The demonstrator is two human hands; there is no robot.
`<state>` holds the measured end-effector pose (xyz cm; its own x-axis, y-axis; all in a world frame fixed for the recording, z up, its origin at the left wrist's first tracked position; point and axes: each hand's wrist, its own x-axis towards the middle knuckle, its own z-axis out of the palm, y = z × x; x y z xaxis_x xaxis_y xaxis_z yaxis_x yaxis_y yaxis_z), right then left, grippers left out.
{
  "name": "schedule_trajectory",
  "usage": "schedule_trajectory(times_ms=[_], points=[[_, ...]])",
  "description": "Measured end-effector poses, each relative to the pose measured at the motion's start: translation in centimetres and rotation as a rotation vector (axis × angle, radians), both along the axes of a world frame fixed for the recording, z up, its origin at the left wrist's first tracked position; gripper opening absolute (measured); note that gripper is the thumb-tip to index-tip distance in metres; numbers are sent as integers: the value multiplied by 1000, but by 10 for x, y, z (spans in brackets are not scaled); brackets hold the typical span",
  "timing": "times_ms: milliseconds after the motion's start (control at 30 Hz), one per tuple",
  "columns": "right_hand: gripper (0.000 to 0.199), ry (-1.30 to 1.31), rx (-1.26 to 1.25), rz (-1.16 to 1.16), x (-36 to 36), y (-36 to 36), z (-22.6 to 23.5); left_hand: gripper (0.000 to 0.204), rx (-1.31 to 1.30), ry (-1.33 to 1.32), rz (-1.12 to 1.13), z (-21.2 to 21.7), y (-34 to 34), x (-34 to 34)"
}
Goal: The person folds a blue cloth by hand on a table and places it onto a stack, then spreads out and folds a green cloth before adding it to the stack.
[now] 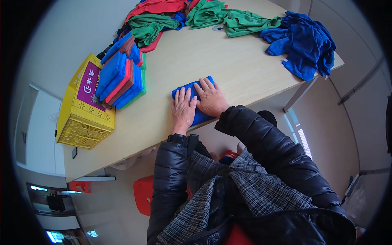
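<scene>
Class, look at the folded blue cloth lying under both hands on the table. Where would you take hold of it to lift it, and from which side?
Probably the long near edge of the folded blue cloth, approached from the person's side. It lies flat, the left hand and right hand are pressed on top, and that edge sits close to the table rim, so fingers could slide under there.

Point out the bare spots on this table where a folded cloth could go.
Bare wood lies between the folded blue cloth under both hands and the green heap, and toward the table's corner below the loose blue pile. Another strip runs beside the yellow crate. The far edge and the folded stack are crowded.
</scene>
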<state>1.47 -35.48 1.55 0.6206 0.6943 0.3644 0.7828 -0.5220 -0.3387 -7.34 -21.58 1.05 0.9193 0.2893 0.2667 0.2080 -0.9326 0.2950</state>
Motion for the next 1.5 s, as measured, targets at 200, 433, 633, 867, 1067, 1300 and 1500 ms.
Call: schedule_trajectory(times_ms=[200,433,633,867,1067,1300,1500], points=[[68,-9,4,-29,-2,-3,3,64,-6,-8,62,1,-4,-23],[67,-1,-49,-25,-1,-15,9,62,291,-74,-157,23,-44,-78],[60,-39,-135,0,-22,-38,31,43,417,-119,-141,29,-14,-85],[48,-120,-245,103,-59,-56,59,39,367,-99,190,27,38,-76],[45,44,-161,265,-41,-14,63,46,146,-174,169,-5,6,-54],[55,-130,-76,340,-13,26,6,57,47,12,213,-2,-12,-45],[55,-106,-105,285,7,26,10,57,98,41,226,3,-15,-46]])
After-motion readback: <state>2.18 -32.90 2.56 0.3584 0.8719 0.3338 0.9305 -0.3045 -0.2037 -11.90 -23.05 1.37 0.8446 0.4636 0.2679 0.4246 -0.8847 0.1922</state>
